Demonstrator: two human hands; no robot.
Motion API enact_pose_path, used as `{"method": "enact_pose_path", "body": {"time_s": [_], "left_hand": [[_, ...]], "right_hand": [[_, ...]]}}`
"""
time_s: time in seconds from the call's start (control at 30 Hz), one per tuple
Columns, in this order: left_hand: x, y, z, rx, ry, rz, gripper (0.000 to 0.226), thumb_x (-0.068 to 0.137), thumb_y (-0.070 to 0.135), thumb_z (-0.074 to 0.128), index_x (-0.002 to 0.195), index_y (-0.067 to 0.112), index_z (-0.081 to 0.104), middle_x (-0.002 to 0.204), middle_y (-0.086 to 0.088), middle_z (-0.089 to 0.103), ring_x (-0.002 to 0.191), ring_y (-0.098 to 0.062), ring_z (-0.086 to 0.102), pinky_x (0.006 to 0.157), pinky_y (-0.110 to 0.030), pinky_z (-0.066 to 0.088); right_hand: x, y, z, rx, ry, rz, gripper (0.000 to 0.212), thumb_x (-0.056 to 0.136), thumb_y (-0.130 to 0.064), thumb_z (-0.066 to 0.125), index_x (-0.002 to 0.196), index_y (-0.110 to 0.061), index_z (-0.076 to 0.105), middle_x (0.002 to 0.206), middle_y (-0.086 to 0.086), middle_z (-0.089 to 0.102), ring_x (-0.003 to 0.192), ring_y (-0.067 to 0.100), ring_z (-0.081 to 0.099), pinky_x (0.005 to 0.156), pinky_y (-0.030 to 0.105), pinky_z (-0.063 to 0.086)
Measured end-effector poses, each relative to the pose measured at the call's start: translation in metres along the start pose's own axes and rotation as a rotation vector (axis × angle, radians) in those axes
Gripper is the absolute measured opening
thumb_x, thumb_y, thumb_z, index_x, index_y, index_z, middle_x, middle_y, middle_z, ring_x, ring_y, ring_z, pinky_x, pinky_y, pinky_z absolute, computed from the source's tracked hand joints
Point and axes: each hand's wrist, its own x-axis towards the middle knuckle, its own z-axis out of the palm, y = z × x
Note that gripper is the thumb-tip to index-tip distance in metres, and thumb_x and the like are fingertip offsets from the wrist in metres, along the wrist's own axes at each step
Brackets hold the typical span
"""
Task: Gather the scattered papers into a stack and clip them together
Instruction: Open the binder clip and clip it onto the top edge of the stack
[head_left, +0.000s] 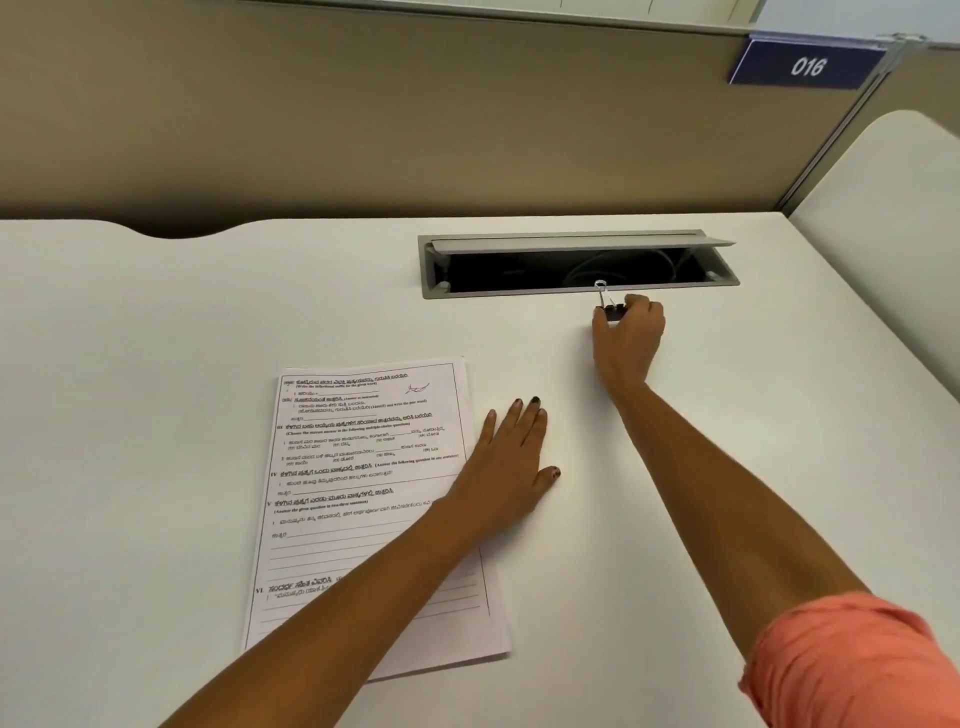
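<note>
Left of the cable hatch (519, 293) we've got broad white desk (156, 364) to sweep through. Behind the hatch, its raised lid (571, 243) and the partition wall (363, 130) shut us off. Just in front of it sits the right hand (631, 332) gripping the binder clip (609, 310); further front-left, papers (353, 467) and left hand (511, 467).

The white desk (156, 364) carries a stack of printed papers (358, 467), lying flat to the left of the left hand (511, 467) and running back under that forearm. The left hand rests flat with fingers straight, mostly on bare desk, its wrist crossing the papers' right edge. Farther out and to its right, the right hand (631, 338) pinches a black binder clip (609, 310) low at the desk; whether the clip touches the surface is unclear. Just beyond the right hand a grey cable slot (519, 294) is set into the desk, its lid (571, 243) tilted open.
</note>
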Motion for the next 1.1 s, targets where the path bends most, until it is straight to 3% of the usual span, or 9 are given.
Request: {"method": "enact_pose_path", "body": {"time_s": [0.07,0.17,0.27,0.4,0.43,0.63,1.1], "left_hand": [[-0.006,0.000,-0.012,-0.158,0.087,0.005,0.051,0.099,0.027,0.038,0.145,0.007,0.029,0.156,-0.007,0.024,0.145,-0.021,0.018,0.117,-0.032,0.004],[-0.023,-0.001,-0.040,-0.547,0.374,-0.145,0.028,0.092,0.015,0.053,0.118,0.013,0.063,0.127,-0.002,0.062,0.119,-0.014,0.055,0.103,-0.015,0.031],[-0.046,-0.007,-0.072,-0.800,0.469,-0.339,0.019,0.089,0.014,0.059,0.101,0.019,0.072,0.099,0.008,0.071,0.089,0.002,0.064,0.079,-0.002,0.042],[-0.076,-0.020,-0.103,-1.152,0.518,-0.469,0.013,0.088,0.013,0.061,0.092,0.015,0.073,0.090,-0.005,0.074,0.086,-0.017,0.071,0.083,-0.031,0.056],[-0.086,-0.021,-0.110,-1.204,0.526,-0.476,0.013,0.088,0.012,0.060,0.094,0.011,0.073,0.091,-0.010,0.073,0.087,-0.021,0.070,0.083,-0.032,0.056],[-0.143,-0.017,-0.135,-1.343,0.550,-0.473,0.014,0.084,0.011,0.066,0.095,0.007,0.073,0.090,-0.011,0.073,0.084,-0.018,0.069,0.080,-0.028,0.056],[-0.218,0.012,-0.166,-1.342,0.649,-0.451,0.008,0.078,0.011,0.071,0.084,0.014,0.076,0.083,-0.009,0.075,0.077,-0.018,0.069,0.087,-0.034,0.055]], "right_hand": [[-0.021,-0.010,-0.011,0.140,0.028,-0.061,0.038,0.086,-0.017,0.067,0.118,-0.001,0.057,0.113,0.015,0.058,0.105,0.026,0.056,0.088,0.024,0.040],[-0.058,-0.029,-0.032,0.310,0.045,-0.136,0.038,0.082,-0.017,0.071,0.116,-0.005,0.060,0.107,0.010,0.062,0.096,0.019,0.060,0.088,0.026,0.048],[-0.105,-0.049,-0.059,0.423,-0.013,-0.183,0.041,0.080,-0.015,0.074,0.118,-0.008,0.061,0.106,0.001,0.064,0.093,0.013,0.061,0.086,0.019,0.050],[-0.159,-0.073,-0.092,0.485,-0.119,-0.207,0.045,0.078,-0.012,0.076,0.120,-0.011,0.062,0.109,-0.006,0.064,0.097,0.007,0.063,0.089,0.012,0.049],[-0.170,-0.078,-0.100,0.492,-0.149,-0.214,0.046,0.077,-0.011,0.076,0.121,-0.012,0.062,0.110,-0.006,0.065,0.098,0.006,0.063,0.090,0.013,0.049],[-0.228,-0.099,-0.133,0.503,-0.248,-0.277,0.048,0.075,-0.002,0.076,0.119,-0.015,0.063,0.110,-0.008,0.067,0.101,0.001,0.063,0.092,0.014,0.048],[-0.274,-0.132,-0.172,0.520,-0.280,-0.457,0.049,0.073,0.006,0.074,0.117,-0.013,0.063,0.110,-0.007,0.068,0.101,0.004,0.064,0.090,0.016,0.049]]}}
